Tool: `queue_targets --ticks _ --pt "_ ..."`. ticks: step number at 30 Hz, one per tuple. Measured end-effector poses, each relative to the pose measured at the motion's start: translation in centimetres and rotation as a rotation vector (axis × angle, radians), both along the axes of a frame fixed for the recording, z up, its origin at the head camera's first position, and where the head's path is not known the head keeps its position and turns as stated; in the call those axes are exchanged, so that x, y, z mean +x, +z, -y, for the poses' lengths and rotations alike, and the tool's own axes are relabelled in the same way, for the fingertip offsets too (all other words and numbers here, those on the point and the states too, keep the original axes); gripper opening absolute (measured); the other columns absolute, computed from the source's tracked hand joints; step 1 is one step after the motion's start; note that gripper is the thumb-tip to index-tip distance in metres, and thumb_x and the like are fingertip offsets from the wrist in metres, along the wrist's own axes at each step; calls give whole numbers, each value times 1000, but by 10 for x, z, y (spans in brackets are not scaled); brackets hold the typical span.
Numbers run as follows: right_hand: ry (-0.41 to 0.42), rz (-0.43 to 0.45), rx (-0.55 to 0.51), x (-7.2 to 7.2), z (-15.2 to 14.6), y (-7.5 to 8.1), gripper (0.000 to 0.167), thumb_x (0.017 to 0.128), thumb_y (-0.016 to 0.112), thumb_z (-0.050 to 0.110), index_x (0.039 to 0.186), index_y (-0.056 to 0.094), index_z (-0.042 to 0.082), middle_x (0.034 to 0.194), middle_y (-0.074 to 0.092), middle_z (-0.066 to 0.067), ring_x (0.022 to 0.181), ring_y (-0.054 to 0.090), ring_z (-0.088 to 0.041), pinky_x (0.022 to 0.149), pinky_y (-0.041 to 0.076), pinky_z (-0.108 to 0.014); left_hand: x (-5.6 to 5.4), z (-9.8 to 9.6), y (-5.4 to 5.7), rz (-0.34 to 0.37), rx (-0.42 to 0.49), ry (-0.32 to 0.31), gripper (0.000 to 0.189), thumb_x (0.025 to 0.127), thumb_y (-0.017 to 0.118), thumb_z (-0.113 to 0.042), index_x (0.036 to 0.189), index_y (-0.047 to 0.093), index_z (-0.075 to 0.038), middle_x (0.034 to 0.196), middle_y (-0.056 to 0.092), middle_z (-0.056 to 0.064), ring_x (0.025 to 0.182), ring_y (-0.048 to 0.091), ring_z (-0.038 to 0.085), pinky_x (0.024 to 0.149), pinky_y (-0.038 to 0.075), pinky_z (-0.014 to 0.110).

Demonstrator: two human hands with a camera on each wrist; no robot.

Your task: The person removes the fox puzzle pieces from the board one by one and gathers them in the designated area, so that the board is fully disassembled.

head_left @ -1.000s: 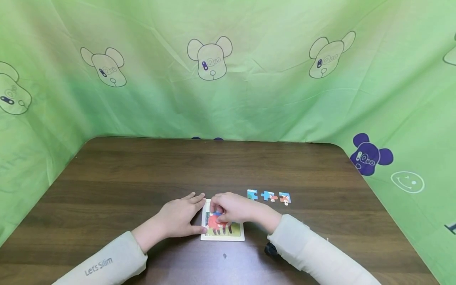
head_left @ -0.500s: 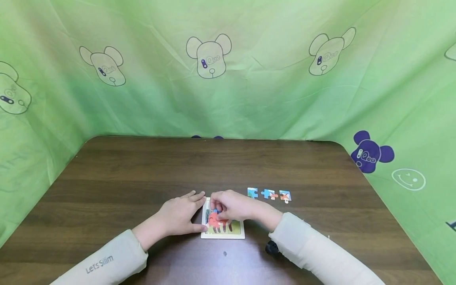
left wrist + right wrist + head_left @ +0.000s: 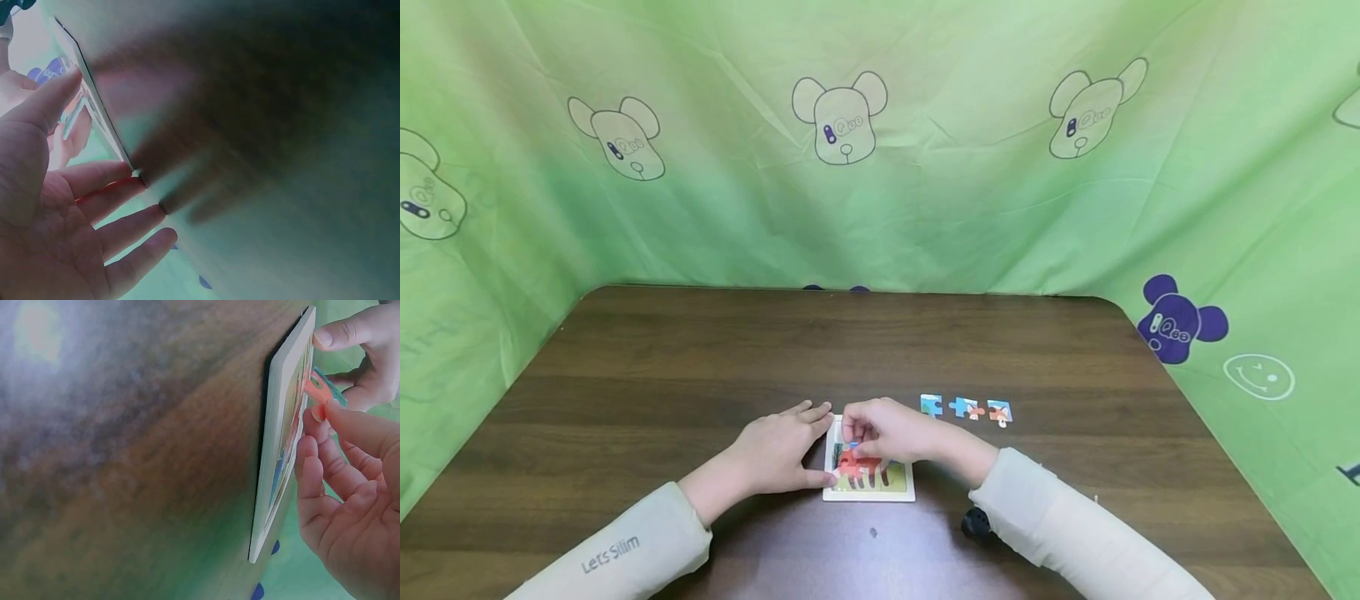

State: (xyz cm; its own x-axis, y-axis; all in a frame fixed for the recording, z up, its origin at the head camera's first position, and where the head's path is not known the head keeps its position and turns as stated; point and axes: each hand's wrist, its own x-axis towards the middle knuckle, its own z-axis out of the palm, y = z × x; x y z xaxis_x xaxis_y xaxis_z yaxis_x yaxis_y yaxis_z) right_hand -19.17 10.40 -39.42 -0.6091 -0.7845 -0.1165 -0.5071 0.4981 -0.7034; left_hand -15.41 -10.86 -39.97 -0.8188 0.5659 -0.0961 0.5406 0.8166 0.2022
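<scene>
A small framed jigsaw puzzle (image 3: 869, 497) with a light border lies flat near the table's front; its picture has a red-orange striped-legged animal on green. My left hand (image 3: 781, 454) spreads straight fingers along its left side, the thumb on the lower left border and fingertips by the upper left corner. Over the puzzle, my right hand (image 3: 891, 429) pinches an orange and blue-green puzzle piece (image 3: 322, 392) between thumb and forefinger. That piece is tilted, its lower edge close over the picture in the right wrist view. The right hand covers the puzzle's upper part from the head view.
Three loose puzzle pieces lie in a row right of the puzzle: a blue-green one (image 3: 931, 405), a blue and orange one (image 3: 967, 408) and an orange one (image 3: 1000, 412). A green printed curtain (image 3: 850, 225) hangs behind the brown table (image 3: 737, 333).
My right hand stays over the puzzle, its thumb and the pinched piece shifting only slightly. The left hand keeps its place at the puzzle's left side.
</scene>
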Motion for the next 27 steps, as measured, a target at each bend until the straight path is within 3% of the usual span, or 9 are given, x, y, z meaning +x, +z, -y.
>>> queue_targets --ticks 6,12,16,27 --pt "-47 80 -28 3 -2 4 10 90 68 -2 91 60 5 80 60 -1 73 55 -5 55 55 -22 1 0 -1 13 2 1 83 81 73 -57 143 54 -5 152 49 10 140 47 35 104 50 48" --pt "-69 104 -65 5 -9 7 8 89 66 -4 92 60 1 80 60 -3 70 58 -6 57 58 -27 1 1 -1 10 1 4 83 81 74 -57 142 54 -5 152 49 9 140 47 35 105 49 47" --pt "-65 110 -66 6 -13 6 7 90 65 -4 92 61 1 77 62 -3 67 59 -5 61 57 -24 1 2 -2 0 3 4 83 81 74 -57 141 55 -4 152 49 10 140 47 35 105 49 47" --pt "-90 19 -41 9 -29 6 9 88 68 -1 89 63 6 77 61 3 69 53 -2 65 48 -19 2 1 -1 3 13 1 83 80 74 -56 141 55 -3 152 49 10 140 48 35 105 49 46"
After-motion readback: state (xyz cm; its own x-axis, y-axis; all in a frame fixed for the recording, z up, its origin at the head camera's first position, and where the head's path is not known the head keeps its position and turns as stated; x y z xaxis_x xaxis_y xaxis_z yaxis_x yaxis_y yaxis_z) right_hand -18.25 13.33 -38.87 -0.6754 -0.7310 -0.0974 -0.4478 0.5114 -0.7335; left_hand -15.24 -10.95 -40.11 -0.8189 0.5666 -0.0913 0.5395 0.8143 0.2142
